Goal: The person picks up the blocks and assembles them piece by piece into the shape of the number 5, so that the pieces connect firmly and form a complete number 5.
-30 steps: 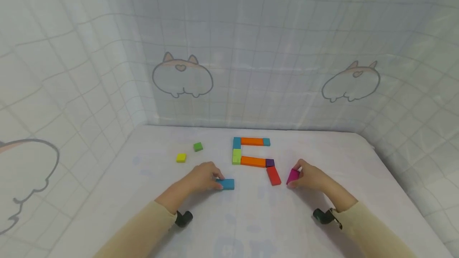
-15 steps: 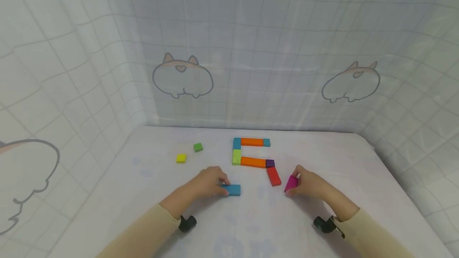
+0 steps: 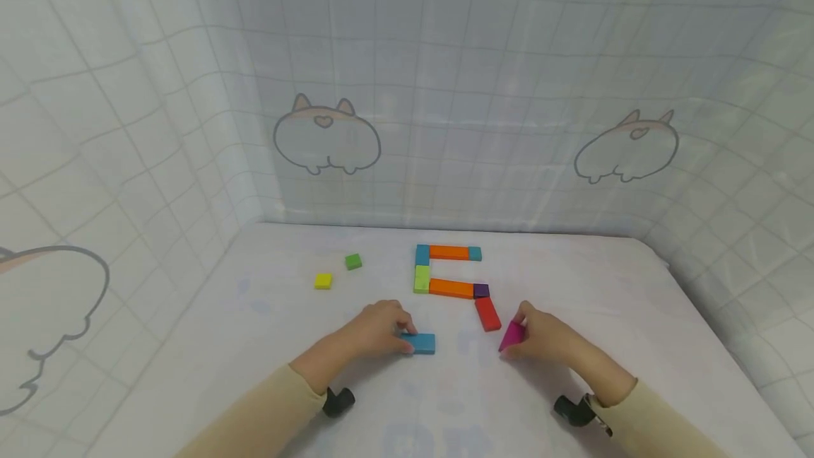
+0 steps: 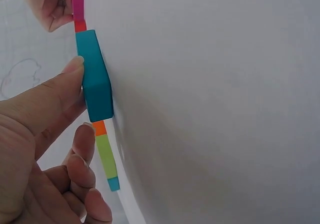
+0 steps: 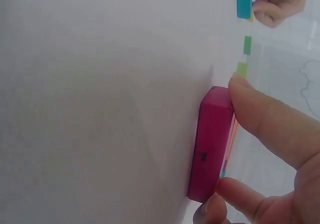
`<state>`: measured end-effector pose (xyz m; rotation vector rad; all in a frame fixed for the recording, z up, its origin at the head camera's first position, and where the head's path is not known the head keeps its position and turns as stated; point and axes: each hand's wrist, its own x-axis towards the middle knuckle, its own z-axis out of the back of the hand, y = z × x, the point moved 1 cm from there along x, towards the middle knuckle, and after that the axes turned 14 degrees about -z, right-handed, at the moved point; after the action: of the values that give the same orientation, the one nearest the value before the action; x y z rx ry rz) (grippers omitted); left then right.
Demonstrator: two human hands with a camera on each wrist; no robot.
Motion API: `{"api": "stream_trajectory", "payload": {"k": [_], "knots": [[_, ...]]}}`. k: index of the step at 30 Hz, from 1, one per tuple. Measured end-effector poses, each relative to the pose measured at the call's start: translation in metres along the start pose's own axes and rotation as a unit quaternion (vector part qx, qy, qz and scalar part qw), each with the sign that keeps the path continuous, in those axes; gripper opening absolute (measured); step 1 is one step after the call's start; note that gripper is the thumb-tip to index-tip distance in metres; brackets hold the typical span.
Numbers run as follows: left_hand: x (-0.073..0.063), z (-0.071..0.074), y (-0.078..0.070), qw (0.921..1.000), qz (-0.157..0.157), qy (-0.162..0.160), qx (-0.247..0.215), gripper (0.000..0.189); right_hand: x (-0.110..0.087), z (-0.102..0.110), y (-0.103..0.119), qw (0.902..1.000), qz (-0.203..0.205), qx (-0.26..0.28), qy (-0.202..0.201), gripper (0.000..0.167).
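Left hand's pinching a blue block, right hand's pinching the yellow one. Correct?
Not quite: the right hand pinches a magenta block, as the right wrist view shows; the yellow block lies apart from both hands. The left hand does pinch a blue block.

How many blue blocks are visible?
3: rectangular blue block in the left hand, another blue block left of the far orange bar, small blue block at its right. More may be hidden.

Head view: diffuse, even light; pale glare streaks mark gridded backdrop [image 3: 470, 101], mid-frame. Soft shadows fall on tabletop [image 3: 461, 380], lower left and right. Wrist views dimmer.
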<state>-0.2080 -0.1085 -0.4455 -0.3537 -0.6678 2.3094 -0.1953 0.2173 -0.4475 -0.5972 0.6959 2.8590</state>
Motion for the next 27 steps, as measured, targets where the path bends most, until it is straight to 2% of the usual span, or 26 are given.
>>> {"api": "stream_trajectory", "payload": {"k": [7, 13, 20, 27], "knots": [[0.003, -0.005, -0.001, 1.0, -0.008, 0.003, 0.002, 0.018, -0.004, -0.005, 0.004, 0.9999, 0.016, 0.004, 0.0, 0.063], [0.007, -0.008, -0.008, 0.9994, -0.031, 0.008, 0.014, 0.018, -0.005, -0.01, 0.007, 0.9999, 0.012, -0.002, 0.0, 0.063], [0.012, -0.013, -0.018, 0.9997, -0.012, 0.018, 0.012, 0.018, -0.008, -0.013, 0.015, 1.0, 0.007, -0.004, 0.002, 0.066], [0.017, -0.017, -0.022, 0.9995, -0.019, 0.022, 0.014, 0.018, -0.011, -0.017, 0.02, 0.9999, 0.004, -0.014, 0.001, 0.065]]}}
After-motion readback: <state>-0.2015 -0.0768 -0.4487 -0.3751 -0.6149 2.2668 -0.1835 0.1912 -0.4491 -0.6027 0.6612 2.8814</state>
